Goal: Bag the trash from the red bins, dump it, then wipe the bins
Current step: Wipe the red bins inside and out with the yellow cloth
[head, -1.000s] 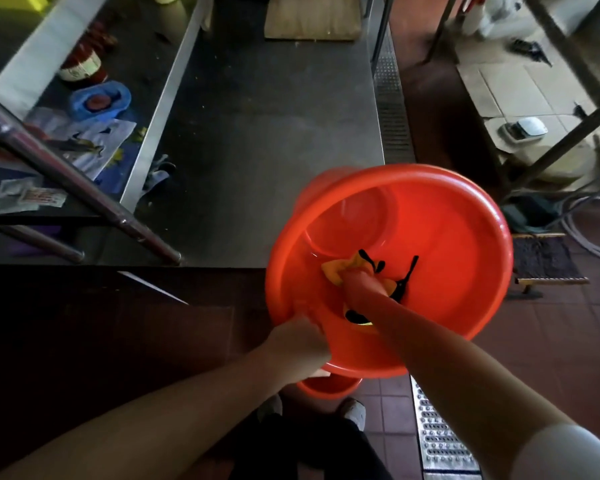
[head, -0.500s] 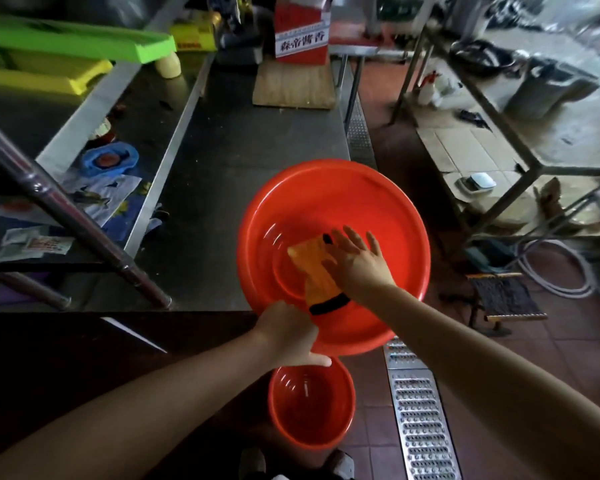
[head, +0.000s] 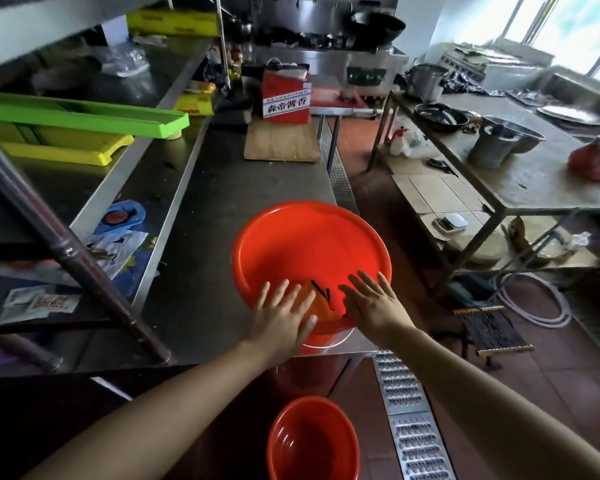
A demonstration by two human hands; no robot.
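Big red bin [head: 309,251] sits at the tabletop's [head: 201,209] near corner, orange cloth [head: 317,303] inside against its near wall. Left hand [head: 279,315] and right hand [head: 373,304] spread flat, fingers straight (gripping nothing), flanking the cloth. A smaller red bin [head: 312,441] stands on the floor below.

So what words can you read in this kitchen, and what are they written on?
"森帝酱香": white label on the red box standing on the steel counter, behind the wooden board.
A smaller line above it on the same label: too small to read.
Yellow boxes on the upper shelf: red print, too blurred to read.
Paper packets on the lower left shelf: print too blurred to read.
Red basin: no writing visible.
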